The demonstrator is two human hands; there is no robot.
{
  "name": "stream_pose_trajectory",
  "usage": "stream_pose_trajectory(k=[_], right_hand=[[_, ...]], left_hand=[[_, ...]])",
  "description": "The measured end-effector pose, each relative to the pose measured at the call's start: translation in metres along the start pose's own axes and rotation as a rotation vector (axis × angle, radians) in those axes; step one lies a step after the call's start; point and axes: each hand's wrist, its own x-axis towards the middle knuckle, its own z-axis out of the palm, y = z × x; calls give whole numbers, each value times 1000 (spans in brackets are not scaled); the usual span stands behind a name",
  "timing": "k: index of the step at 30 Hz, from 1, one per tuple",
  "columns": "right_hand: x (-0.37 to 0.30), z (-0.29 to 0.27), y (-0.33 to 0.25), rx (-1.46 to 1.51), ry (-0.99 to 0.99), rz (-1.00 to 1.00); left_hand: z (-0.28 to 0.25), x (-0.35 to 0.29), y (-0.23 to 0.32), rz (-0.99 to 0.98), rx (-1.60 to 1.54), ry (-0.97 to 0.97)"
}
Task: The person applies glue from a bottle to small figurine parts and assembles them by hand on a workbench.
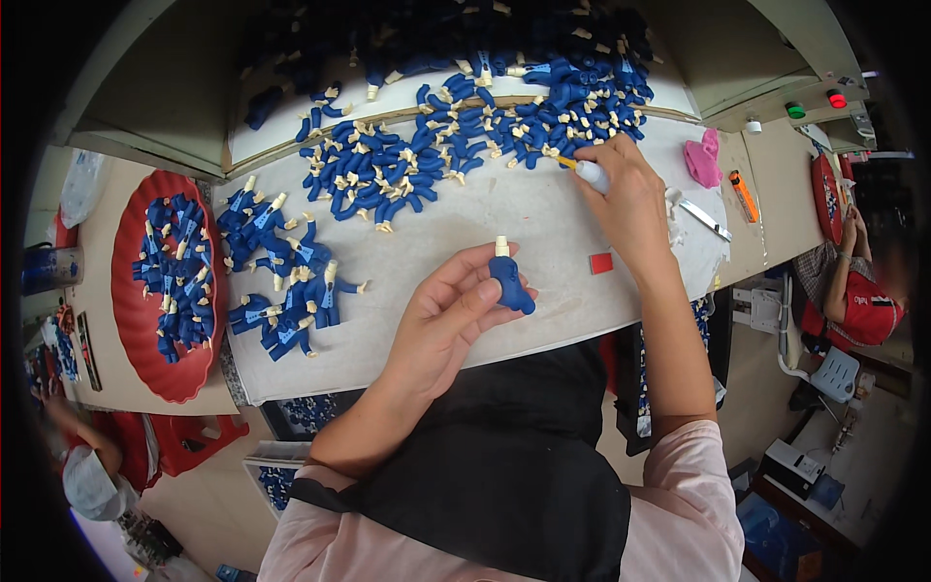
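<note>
I see left hand [454,303] pinch 1 blue torso [511,284] below neck [501,247], probably leaving it clear; right hand [626,196] grasps white bottle [593,177].

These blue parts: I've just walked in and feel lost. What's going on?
A person's left hand holds a blue body, pale neck up. The right hand holds a white bottle, its yellow tip near a pile of blue arms. At left, bodies with arms lie on the table and in a red tray.
</note>
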Motion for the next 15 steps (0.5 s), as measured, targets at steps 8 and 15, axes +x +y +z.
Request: stream_pose_trajectory(k=[8, 15], right_hand=[[-26, -12, -13, 356, -19, 143], [-69, -22, -46, 1041, -66, 316]], left_hand=[[-1, 0, 3, -17, -59, -2], [6, 2, 2, -95, -124, -60]])
